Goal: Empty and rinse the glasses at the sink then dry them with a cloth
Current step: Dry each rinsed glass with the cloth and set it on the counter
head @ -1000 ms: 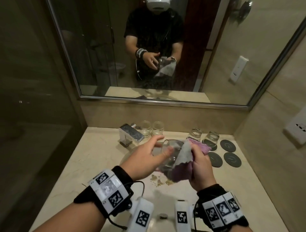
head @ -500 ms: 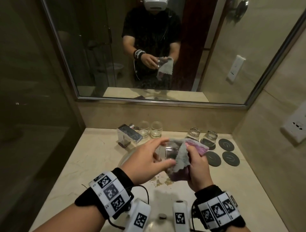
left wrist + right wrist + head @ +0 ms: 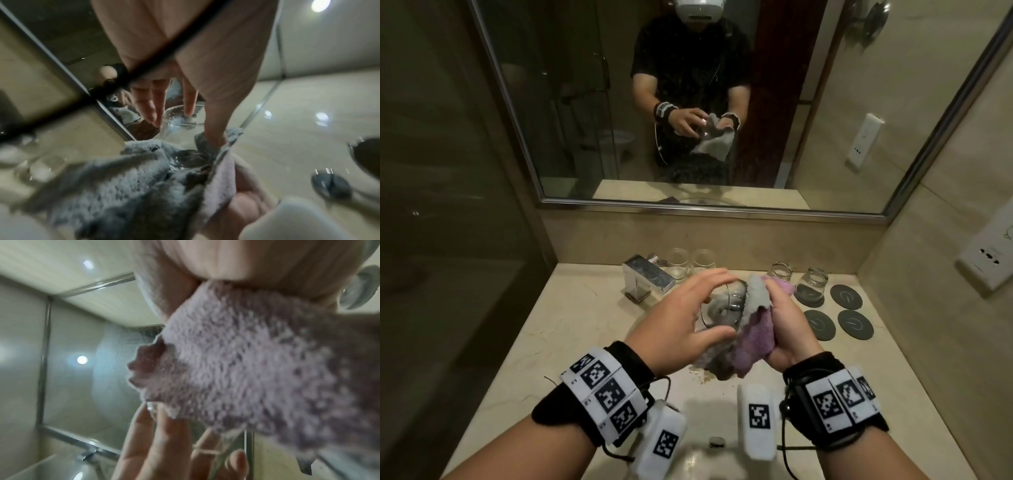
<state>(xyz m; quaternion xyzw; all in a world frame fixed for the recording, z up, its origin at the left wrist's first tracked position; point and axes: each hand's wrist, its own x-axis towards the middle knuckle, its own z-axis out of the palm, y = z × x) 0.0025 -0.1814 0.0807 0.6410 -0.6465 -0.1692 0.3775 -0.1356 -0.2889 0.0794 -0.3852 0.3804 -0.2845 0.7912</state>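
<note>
Glass (image 3: pixel 726 305) lies on its side over the sink, mouth toward my right hand (image 3: pixel 787 322). My left hand (image 3: pixel 681 322) curls its grip round it. My right grip pinches the cloth (image 3: pixel 753 342), pushed against the mouth.

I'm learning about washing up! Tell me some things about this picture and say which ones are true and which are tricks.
1. The left hand holds a glass. True.
2. The cloth is bright green. False: it is grey on one side and purple on the other.
3. The right hand pushes the cloth into the glass. True.
4. Water is running from the tap. False: no water shows coming from it.
5. Round dark coasters lie on the counter to the right. True.
6. All the glasses are stacked in one tower. False: four others stand separately along the back wall.
</note>
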